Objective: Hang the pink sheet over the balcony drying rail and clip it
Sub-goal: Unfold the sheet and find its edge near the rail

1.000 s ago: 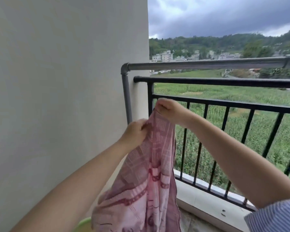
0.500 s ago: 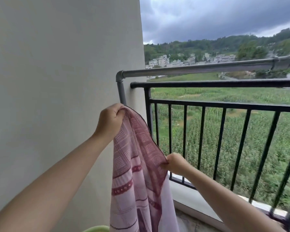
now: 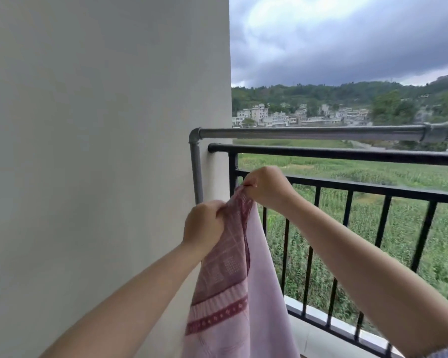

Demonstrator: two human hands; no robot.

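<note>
The pink sheet (image 3: 233, 293), patterned with dark red bands, hangs down from both of my hands in front of the railing. My left hand (image 3: 204, 224) grips its bunched top edge. My right hand (image 3: 265, 188) pinches the edge a little higher and to the right, close to the left hand. The grey drying rail (image 3: 308, 133) runs horizontally above and beyond both hands, with the sheet below it and not touching it. No clip is visible.
A black balcony railing (image 3: 347, 155) with vertical bars stands just behind the grey rail. A plain white wall (image 3: 88, 151) fills the left side. The rail's upright pipe (image 3: 195, 171) runs down beside the wall. Fields and buildings lie beyond.
My right hand has come up from low on the sheet's edge to pinch the top beside my left hand. The left hand has shifted slightly lower and to the right.
</note>
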